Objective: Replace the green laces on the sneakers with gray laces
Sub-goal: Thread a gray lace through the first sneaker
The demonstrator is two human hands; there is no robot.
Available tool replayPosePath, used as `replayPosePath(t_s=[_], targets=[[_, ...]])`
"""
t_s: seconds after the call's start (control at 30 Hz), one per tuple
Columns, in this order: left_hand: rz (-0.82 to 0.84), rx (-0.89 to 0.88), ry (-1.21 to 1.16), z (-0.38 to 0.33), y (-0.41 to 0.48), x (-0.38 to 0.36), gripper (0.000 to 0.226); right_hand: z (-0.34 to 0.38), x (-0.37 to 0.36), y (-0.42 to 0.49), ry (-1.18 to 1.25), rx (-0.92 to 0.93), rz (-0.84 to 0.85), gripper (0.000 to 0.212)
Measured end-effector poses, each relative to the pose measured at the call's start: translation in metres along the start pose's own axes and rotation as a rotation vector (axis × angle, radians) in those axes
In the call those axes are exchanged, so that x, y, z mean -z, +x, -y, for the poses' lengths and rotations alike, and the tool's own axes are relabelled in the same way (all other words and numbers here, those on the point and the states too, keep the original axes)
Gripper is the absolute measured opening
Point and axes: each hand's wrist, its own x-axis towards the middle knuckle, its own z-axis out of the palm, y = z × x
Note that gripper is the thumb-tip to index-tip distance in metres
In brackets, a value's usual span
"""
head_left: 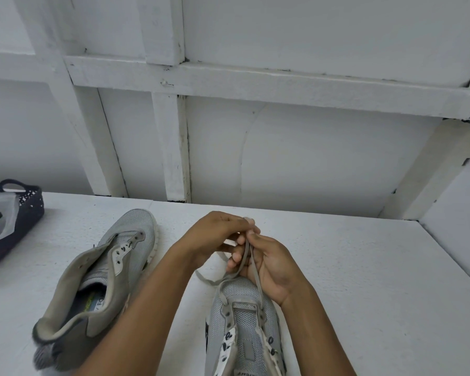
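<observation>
A gray sneaker (244, 329) stands in front of me with its toe pointing away. A gray lace (246, 256) runs through its lowest eyelets, and both strands rise to my hands above the toe. My left hand (215, 234) pinches the lace ends at the top. My right hand (272, 264) holds the strands just below. One loose part of the lace (206, 278) trails on the table to the left. The second gray sneaker (103, 280) lies on the left with no lace in it. No green lace is visible.
A dark patterned basket (25, 213) holding a clear plastic bag stands at the table's left edge. The white table (364, 280) meets a white panelled wall (282, 158) at the back and a side wall on the right.
</observation>
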Motion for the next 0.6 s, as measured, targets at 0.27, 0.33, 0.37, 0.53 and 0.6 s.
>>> replayPosePath(t_s=[0.27,0.33,0.37,0.53,0.6], targets=[[-0.138,-0.06,-0.048,-0.002,0.012,-0.005,0.03,-0.006,0.002,0.003,-0.016,0.034,0.02,0.036],[-0.157,-0.069,-0.059,-0.002,0.015,-0.006,0.03,-0.008,0.003,0.003,-0.015,0.037,0.021,0.036],[-0.163,-0.07,-0.051,-0.003,0.017,-0.006,0.03,-0.009,0.003,0.003,-0.018,0.037,0.019,0.037],[-0.204,-0.066,-0.006,-0.005,0.027,-0.007,0.027,-0.01,0.002,0.002,0.0,0.037,0.0,0.034],[-0.214,-0.059,0.013,-0.006,0.032,-0.007,0.024,-0.01,0.002,0.001,0.011,0.036,-0.013,0.032]])
